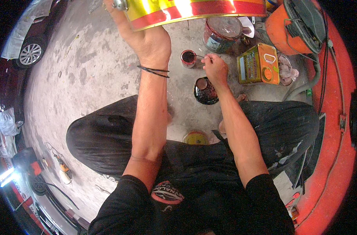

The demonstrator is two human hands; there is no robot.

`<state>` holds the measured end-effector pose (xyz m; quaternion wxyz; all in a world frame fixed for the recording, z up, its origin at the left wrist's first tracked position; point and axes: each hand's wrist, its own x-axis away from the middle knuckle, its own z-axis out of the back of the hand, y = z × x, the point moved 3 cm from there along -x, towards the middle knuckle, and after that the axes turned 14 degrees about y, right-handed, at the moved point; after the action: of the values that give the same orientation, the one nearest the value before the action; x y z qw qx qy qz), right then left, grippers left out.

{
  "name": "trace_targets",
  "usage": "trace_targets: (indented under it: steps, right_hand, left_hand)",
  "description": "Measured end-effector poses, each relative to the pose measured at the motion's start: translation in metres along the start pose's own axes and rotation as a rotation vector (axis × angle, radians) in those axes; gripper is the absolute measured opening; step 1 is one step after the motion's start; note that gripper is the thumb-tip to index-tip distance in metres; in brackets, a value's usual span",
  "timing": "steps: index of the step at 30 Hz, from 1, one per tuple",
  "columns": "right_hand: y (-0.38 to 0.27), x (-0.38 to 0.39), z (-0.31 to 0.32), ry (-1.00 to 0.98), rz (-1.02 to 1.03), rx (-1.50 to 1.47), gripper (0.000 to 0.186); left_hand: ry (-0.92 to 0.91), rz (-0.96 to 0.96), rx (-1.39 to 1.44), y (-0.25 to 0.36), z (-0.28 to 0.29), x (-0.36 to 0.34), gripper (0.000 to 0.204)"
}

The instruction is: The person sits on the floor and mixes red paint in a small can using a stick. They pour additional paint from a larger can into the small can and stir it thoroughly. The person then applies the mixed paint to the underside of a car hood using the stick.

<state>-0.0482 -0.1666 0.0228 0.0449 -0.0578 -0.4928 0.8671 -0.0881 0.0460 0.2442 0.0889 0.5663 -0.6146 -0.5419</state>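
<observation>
Raised at the top edge, my left hand grips a large yellow metal can with a red band, partly out of view. Below it, my right hand is closed on a thin stick that reaches toward a small cup of dark red paint on the floor. Whether the stick's tip touches the paint is too small to tell. A black glossy round lid with a brown disc on it lies just below my right hand. Beyond the hand stands a paint-stained bucket.
On the right are a yellow rectangular tin, a crumpled cloth, and an orange vacuum cleaner with a grey hose. A round yellow tin sits between my legs. Cars stand left; a corded tool lies on the concrete.
</observation>
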Motion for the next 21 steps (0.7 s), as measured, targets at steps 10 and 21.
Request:
trace_targets:
  steps: [10, 21]
  right_hand:
    - [0.0038, -0.0014, 0.0001, 0.011, 0.014, 0.021, 0.026]
    - [0.0057, -0.0001, 0.0006, -0.018, 0.002, 0.011, 0.027]
  left_hand:
    - [-0.002, -0.019, -0.036, -0.0003, 0.0012, 0.0005, 0.026]
    - [0.006, -0.039, -0.069, -0.0038, 0.0016, -0.0017, 0.027]
